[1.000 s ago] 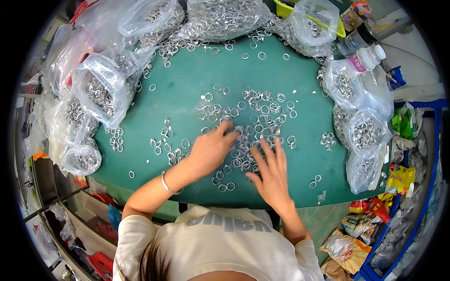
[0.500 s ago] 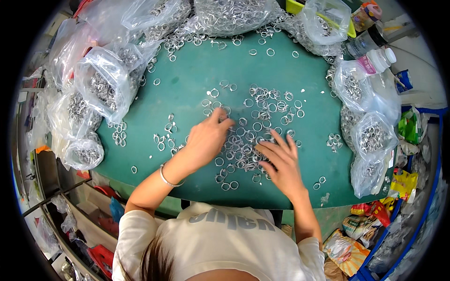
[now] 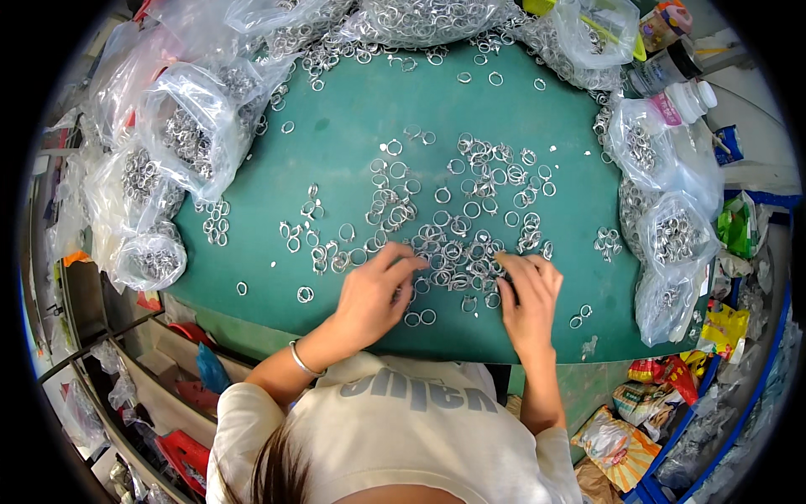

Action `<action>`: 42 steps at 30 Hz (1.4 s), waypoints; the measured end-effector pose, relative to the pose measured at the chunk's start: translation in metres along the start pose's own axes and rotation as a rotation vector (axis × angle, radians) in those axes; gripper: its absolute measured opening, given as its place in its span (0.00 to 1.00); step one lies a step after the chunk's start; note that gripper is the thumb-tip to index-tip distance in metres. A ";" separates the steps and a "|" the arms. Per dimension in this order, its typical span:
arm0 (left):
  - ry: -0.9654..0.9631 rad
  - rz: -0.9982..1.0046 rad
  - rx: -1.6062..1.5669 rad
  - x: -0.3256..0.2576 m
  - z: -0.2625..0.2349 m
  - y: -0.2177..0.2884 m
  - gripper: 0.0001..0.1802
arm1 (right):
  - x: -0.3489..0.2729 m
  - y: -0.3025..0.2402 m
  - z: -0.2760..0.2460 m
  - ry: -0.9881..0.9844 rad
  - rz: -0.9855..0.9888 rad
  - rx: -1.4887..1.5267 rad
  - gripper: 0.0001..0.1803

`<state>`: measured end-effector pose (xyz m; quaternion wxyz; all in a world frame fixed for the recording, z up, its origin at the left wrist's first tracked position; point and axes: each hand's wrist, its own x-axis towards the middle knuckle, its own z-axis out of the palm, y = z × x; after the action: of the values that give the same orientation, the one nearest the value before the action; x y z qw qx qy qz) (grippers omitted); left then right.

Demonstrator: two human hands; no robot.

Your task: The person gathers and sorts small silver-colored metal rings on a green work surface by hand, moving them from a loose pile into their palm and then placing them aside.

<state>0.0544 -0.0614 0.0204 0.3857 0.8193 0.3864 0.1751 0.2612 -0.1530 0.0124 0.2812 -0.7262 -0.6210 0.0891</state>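
Clear plastic bags (image 3: pixel 197 126) full of metal rings lie along the left edge of the green table (image 3: pixel 361 109), and more such bags (image 3: pixel 672 235) stand at the right edge. A white bottle with a pink label (image 3: pixel 680 102) lies near the top right corner. Colourful packets (image 3: pixel 621 433) lie on the floor at the lower right, beside a blue crate (image 3: pixel 760 353).

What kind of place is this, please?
Probably a small workshop sorting bench: loose metal rings cover a green table, with clear bags of rings around it.
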 end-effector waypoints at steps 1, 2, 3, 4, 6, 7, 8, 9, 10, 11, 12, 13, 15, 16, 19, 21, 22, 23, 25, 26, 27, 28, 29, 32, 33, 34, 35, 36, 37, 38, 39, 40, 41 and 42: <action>-0.003 0.055 0.002 -0.001 0.005 0.000 0.15 | -0.002 0.004 0.005 0.031 -0.061 -0.017 0.16; -0.001 0.075 0.024 0.000 0.007 0.003 0.15 | -0.003 0.006 0.005 0.069 -0.040 0.027 0.16; -0.001 0.095 0.046 0.001 0.008 0.007 0.15 | -0.003 0.008 0.004 0.107 -0.017 0.071 0.16; -0.001 0.116 0.068 0.004 0.009 0.011 0.15 | -0.005 0.011 0.002 0.145 0.006 0.114 0.16; -0.014 0.102 0.124 0.018 0.014 0.018 0.16 | -0.010 0.012 0.000 0.190 0.171 0.361 0.15; 0.003 0.149 0.131 0.030 0.019 0.019 0.16 | -0.015 0.007 -0.001 0.202 0.303 0.540 0.15; 0.021 0.191 0.139 0.040 0.024 0.021 0.16 | -0.018 0.004 -0.002 0.209 0.433 0.721 0.15; -0.002 0.218 0.171 0.048 0.033 0.017 0.17 | -0.019 0.005 -0.001 0.211 0.409 0.700 0.15; -0.049 0.215 0.214 0.051 0.037 0.014 0.16 | -0.021 0.005 -0.002 0.222 0.461 0.758 0.16; -0.097 0.214 0.257 0.055 0.041 0.012 0.16 | -0.022 0.006 -0.002 0.235 0.513 0.818 0.16; -0.143 0.212 0.302 0.058 0.042 0.011 0.15 | -0.023 0.008 -0.004 0.248 0.564 0.878 0.17; -0.087 0.207 0.223 0.058 0.041 0.013 0.13 | -0.026 0.011 -0.008 0.208 0.565 1.012 0.18; 0.017 0.198 0.068 0.057 0.035 0.014 0.10 | -0.027 0.018 -0.016 0.165 0.697 1.416 0.17; 0.022 0.142 -0.037 0.056 0.033 0.012 0.09 | -0.027 0.019 -0.018 0.136 0.758 1.619 0.17; -0.016 0.002 -0.246 0.056 0.024 0.009 0.05 | -0.026 0.014 -0.010 0.155 0.710 1.377 0.15; -0.141 -0.274 -0.742 0.051 0.017 0.005 0.06 | -0.026 0.013 -0.005 0.132 0.624 1.151 0.15; -0.204 -0.412 -0.989 0.048 0.013 0.004 0.06 | -0.027 0.013 -0.005 0.111 0.576 1.019 0.14; -0.231 -0.500 -1.193 0.045 0.007 0.007 0.06 | -0.029 0.014 -0.004 0.091 0.532 0.883 0.14; -0.230 -0.513 -1.252 0.037 0.004 0.005 0.08 | -0.029 0.011 -0.007 0.034 0.596 1.115 0.14; -0.233 -0.518 -1.285 0.035 0.003 0.005 0.08 | -0.028 0.010 -0.010 0.007 0.629 1.226 0.13; -0.313 -0.457 -1.080 0.033 0.003 0.009 0.09 | -0.027 0.008 -0.010 0.027 0.669 1.242 0.13; -0.387 -0.394 -0.874 0.032 0.002 0.016 0.11 | -0.026 0.005 -0.009 0.048 0.709 1.258 0.13; -0.455 -0.327 -0.669 0.029 0.004 0.022 0.12 | -0.026 0.003 -0.009 0.068 0.748 1.272 0.13; -0.134 0.277 0.116 0.023 0.039 0.032 0.16 | -0.030 0.004 -0.011 0.103 0.703 1.111 0.13; -0.123 0.343 0.217 0.024 0.046 0.034 0.18 | -0.032 0.006 -0.009 0.115 0.662 1.066 0.12; -0.153 0.340 0.288 0.027 0.051 0.036 0.18 | -0.035 0.008 -0.007 0.125 0.621 1.020 0.12; -0.187 0.339 0.358 0.029 0.054 0.038 0.18 | -0.037 0.009 -0.006 0.138 0.584 0.975 0.12; -0.220 0.337 0.429 0.031 0.056 0.038 0.18 | -0.037 0.010 -0.008 0.149 0.597 0.961 0.12; -0.218 0.331 0.328 0.032 0.057 0.037 0.18 | -0.037 0.010 -0.010 0.158 0.610 0.948 0.11; -0.217 0.328 0.227 0.033 0.057 0.034 0.17 | -0.036 0.011 -0.012 0.171 0.623 0.934 0.11; -0.216 0.323 0.127 0.034 0.055 0.032 0.17 | -0.037 0.014 -0.013 0.208 0.624 1.015 0.11; -0.273 0.190 -0.170 0.035 0.051 0.029 0.15 | -0.039 0.020 -0.013 0.244 0.624 1.097 0.11; -0.329 0.053 -0.464 0.038 0.046 0.024 0.14 | -0.041 0.026 -0.015 0.284 0.624 1.180 0.11; -0.382 -0.092 -0.756 0.044 0.033 0.026 0.13 | -0.041 0.031 -0.018 0.276 0.660 1.336 0.11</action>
<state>0.1146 -0.0544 0.0185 0.7309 0.6199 0.2529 0.1323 0.2880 -0.1993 0.0020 0.6954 -0.5540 -0.1445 0.4342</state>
